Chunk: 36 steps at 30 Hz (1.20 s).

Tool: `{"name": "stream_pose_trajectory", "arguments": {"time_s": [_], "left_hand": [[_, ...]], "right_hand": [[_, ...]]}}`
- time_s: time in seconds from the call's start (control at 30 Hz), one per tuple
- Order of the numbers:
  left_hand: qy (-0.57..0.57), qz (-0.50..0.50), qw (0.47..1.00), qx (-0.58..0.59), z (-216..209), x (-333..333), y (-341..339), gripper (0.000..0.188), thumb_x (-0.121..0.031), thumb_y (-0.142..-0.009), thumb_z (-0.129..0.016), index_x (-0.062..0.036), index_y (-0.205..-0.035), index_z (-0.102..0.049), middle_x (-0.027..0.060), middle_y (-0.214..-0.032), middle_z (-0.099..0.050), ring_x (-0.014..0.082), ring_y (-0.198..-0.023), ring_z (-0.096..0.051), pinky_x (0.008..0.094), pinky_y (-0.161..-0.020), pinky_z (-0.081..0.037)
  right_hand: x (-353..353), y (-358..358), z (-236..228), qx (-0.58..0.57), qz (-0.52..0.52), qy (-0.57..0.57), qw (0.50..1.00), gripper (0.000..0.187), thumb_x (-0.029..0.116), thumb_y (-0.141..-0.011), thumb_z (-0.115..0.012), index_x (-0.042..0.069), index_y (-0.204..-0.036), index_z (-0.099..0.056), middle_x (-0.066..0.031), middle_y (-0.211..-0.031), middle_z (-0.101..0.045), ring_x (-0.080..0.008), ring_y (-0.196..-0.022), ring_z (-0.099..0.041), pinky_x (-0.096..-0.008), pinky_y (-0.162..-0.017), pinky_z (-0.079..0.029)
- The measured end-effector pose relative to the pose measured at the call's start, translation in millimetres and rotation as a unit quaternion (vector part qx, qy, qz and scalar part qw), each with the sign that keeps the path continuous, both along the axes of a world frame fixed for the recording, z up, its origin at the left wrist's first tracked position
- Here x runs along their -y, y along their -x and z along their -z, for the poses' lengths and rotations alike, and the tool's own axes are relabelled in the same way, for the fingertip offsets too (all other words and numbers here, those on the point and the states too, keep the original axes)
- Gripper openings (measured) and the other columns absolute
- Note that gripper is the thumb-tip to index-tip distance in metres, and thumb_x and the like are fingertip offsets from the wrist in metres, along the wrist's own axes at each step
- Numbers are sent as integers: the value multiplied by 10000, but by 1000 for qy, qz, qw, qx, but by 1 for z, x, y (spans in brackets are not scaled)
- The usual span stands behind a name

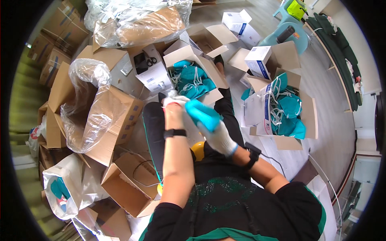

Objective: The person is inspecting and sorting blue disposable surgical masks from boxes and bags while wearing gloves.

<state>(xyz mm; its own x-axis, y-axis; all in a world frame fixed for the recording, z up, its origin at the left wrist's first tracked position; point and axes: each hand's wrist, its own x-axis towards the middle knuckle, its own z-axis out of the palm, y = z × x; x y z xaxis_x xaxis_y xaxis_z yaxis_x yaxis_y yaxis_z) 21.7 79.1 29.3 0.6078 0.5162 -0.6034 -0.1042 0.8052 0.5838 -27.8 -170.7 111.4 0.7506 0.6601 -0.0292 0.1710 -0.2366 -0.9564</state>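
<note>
Between my hands is a teal face mask (203,114), or a nested stack of them; motion blur hides which. My right hand (219,138), in a white knitted glove, grips its lower right end. Also gloved in white, my left hand (175,99) is closed at its upper left edge, the fingertips blurred. Just beyond my hands, an open carton (213,95) holds a heap of loose teal masks (191,80) with white straps. To the right, more teal masks (289,108) fill another open carton (309,114).
A large open carton (128,116) with a clear plastic liner (76,132) stands left. Nearer lies an open brown box (124,186) beside a white bag (74,201). Scissors (151,61) rest in a white box (155,80). A cable (275,160) runs from my right wrist; a blue stool (299,38) stands far right.
</note>
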Motion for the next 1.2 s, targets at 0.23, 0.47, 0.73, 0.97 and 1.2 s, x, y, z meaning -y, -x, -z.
{"name": "stream_pose_trajectory", "arguments": {"time_s": [0.23, 0.47, 0.73, 0.97, 1.2], "left_hand": [[-129, -44, 991, -5, -78, -59, 19, 359, -378, -919, -673, -125, -706, -536, -11, -540, -422, 151, -466, -396, 298, -483, -377], [-560, 246, 786, -94, -95, 134, 72, 448, -322, -887, -763, -4, -1193, -680, 143, -1114, -738, 178, -944, -698, 303, -836, -537], [-144, 35, 987, 69, -31, 95, 60, 284, -196, -986, -674, -62, -1229, -616, 85, -1018, -701, 206, -799, -678, 345, -724, -583], [-123, 142, 980, 64, -79, 62, 79, 222, -314, -1009, -648, -100, -1054, -687, -7, -813, -685, 77, -567, -573, 210, -477, -415], [-167, 322, 916, 171, -102, 86, 77, 341, -332, -985, -684, -63, -1187, -630, 4, -978, -658, 113, -843, -617, 257, -713, -511]], "right_hand": [[42, -23, -31, -402, 126, -96, 902, 198, 304, -980, -653, 119, -921, -611, 53, -691, -554, -50, -568, -512, -218, -482, -371], [-14, -58, 10, 223, 136, 204, 944, 240, 267, -883, -679, 62, -993, -619, -81, -786, -673, -235, -658, -679, -378, -600, -537], [-5, -5, -29, 428, -98, 77, 895, 521, 96, -828, -609, -15, -1335, -569, -230, -1176, -626, -379, -1062, -636, -409, -920, -522], [31, -63, -57, 110, 107, -60, 986, 201, 192, -945, -639, 3, -998, -680, -97, -961, -672, -182, -904, -624, -299, -781, -501], [2, -82, -41, -279, -99, -166, 941, 194, 135, -968, -674, 56, -1135, -615, -20, -1017, -642, -96, -895, -624, -264, -753, -520]]}}
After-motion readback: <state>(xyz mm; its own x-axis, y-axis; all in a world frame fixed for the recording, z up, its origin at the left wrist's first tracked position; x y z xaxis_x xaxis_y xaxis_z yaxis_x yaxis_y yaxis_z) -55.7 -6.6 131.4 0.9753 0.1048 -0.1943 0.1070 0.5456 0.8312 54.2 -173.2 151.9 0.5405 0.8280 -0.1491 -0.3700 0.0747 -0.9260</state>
